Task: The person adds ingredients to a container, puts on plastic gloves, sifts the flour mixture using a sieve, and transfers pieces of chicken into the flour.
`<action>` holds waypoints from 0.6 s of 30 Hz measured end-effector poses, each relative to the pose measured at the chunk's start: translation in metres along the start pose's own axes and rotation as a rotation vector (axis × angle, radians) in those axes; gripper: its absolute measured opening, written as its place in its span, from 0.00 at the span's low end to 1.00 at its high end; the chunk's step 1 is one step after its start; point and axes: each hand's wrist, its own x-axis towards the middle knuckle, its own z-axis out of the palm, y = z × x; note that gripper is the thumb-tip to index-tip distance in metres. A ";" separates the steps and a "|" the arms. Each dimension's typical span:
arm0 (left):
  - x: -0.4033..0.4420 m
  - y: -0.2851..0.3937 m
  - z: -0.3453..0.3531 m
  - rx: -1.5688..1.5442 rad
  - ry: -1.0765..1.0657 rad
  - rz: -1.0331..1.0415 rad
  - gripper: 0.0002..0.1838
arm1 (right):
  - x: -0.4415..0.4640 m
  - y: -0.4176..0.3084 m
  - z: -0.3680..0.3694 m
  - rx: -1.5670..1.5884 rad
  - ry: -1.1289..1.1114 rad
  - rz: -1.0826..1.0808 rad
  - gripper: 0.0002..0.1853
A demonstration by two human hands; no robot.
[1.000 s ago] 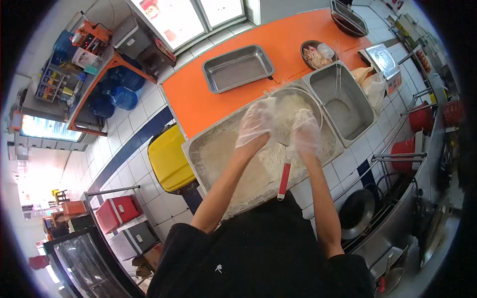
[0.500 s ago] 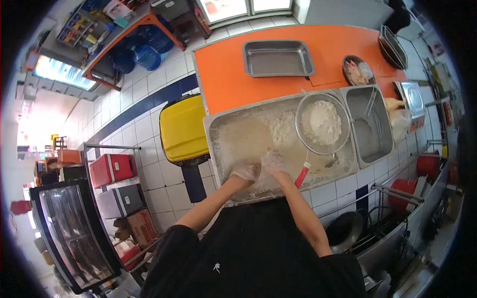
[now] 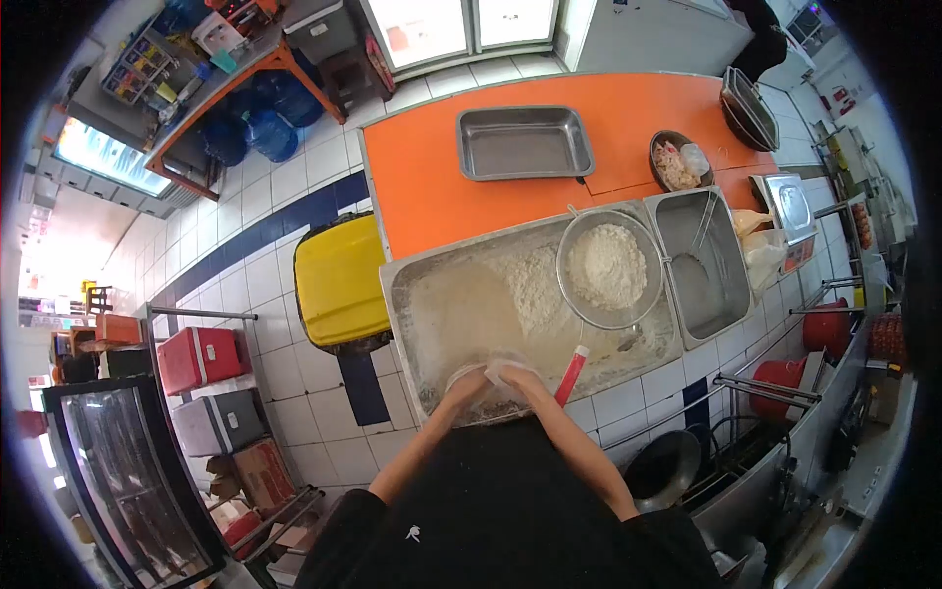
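Note:
My left hand (image 3: 469, 381) and my right hand (image 3: 514, 377), both in clear plastic gloves, are close together at the near edge of a large metal tray (image 3: 396, 319). Fine flour (image 3: 461, 309) covers the tray's bottom, with a rougher heap (image 3: 535, 285) towards the back. Blurred gloves hide my fingers, so their closing and any contents cannot be told. To the right, a round strainer (image 3: 558, 267) holds a mound of white flour (image 3: 610, 263) and rests over the tray. Its red handle (image 3: 571, 377) points towards me, beside my right hand.
A deep metal pan (image 3: 736, 304) with tongs adjoins the tray on the right. On the orange table (image 3: 422, 211) stand a rectangular baking pan (image 3: 525, 143) and a bowl (image 3: 681, 163) of food. A yellow-lidded bin (image 3: 341, 280) is left; a wok (image 3: 663, 465) sits lower right.
My hands have drawn back from the tray's middle to its near edge and come closer together. The camera view has shifted, so the tray and table appear lower and further left.

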 end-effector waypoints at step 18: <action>0.121 0.250 -0.027 0.260 0.148 0.642 0.14 | -0.097 -0.110 -0.234 0.568 0.828 -0.220 0.18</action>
